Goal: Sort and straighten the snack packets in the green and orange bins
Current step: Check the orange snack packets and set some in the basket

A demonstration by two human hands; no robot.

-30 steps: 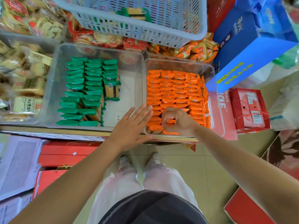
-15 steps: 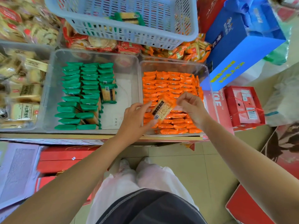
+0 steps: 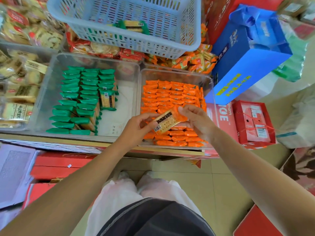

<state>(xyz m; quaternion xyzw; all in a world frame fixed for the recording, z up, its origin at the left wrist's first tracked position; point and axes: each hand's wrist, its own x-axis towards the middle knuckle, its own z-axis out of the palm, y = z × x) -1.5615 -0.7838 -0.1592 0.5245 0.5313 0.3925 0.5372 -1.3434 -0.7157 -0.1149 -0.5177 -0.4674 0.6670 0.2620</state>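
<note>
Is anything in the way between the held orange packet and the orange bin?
Nothing visible does. The left hand and right hand hold the packet directly over the open orange bin; only its packed rows lie beneath.

Bright, even daylight, strongest at right, washes out the white plastic bags [image 3: 296, 120]. Shadows are soft. Faint glare hazes the far wall of the right-hand clear plastic bin [image 3: 175, 74]. Wide-angle distortion bends the edges; the flat red cardboard boxes [image 3: 56, 166] at lower left are blurred.

- Looks like a small snack shop.
- Clear bins [image 3: 44, 92] packed with rows of wrapped packets [image 3: 71, 92].
- Plastic shopping basket [image 3: 190, 23] perched above.
- Barcoded gift boxes [image 3: 254, 121] stacked beside the shelf.
</note>
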